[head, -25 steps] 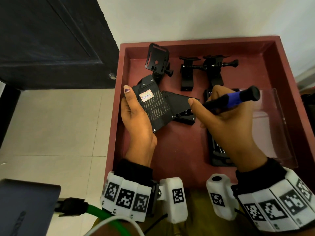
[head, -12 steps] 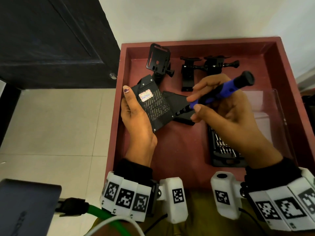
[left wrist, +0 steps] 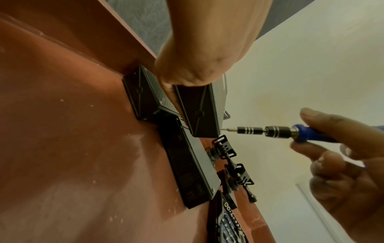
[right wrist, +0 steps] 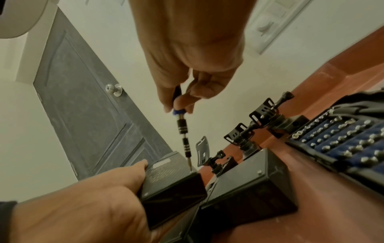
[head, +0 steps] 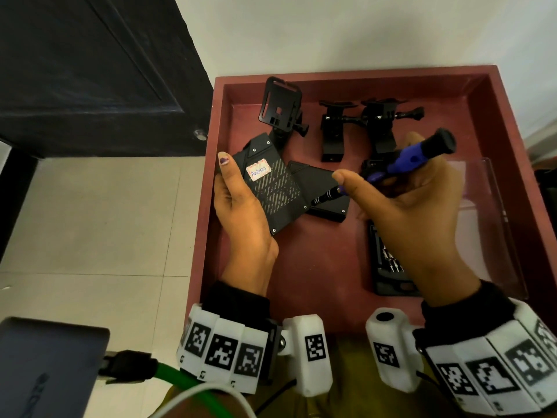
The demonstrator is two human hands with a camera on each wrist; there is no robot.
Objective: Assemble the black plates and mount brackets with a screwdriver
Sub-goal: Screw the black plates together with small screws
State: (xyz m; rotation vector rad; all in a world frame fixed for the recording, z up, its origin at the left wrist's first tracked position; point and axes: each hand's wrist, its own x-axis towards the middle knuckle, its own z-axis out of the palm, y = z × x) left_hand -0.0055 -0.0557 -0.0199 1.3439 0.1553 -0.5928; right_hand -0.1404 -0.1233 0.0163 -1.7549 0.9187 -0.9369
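Red tray (head: pixel 301 297) holding all parts. Second black plate (head: pixel 319 191) flat on tray floor, not yet worked. Vented black plate (head: pixel 271 191) tilted up near tray's left wall, gripped by left hand (head: pixel 241 218), thumb along its left edge. Three mount brackets (head: pixel 331 128) at far end, loose, unmounted. Screwdriver (head: pixel 407 158) pinched in right hand (head: pixel 413 212), fingers curled round the blue handle; tip seated at the plate's right corner screw (right wrist: pixel 192 171). Judged early: one corner in progress, brackets remaining.

White sticker (head: pixel 258 172) on the black plate (head: pixel 272 188) is showing handwriting, roughly "AWP023", hard to read. Square black-and-white code tags (head: pixel 221 352) are showing on the wristbands; nothing else legible.
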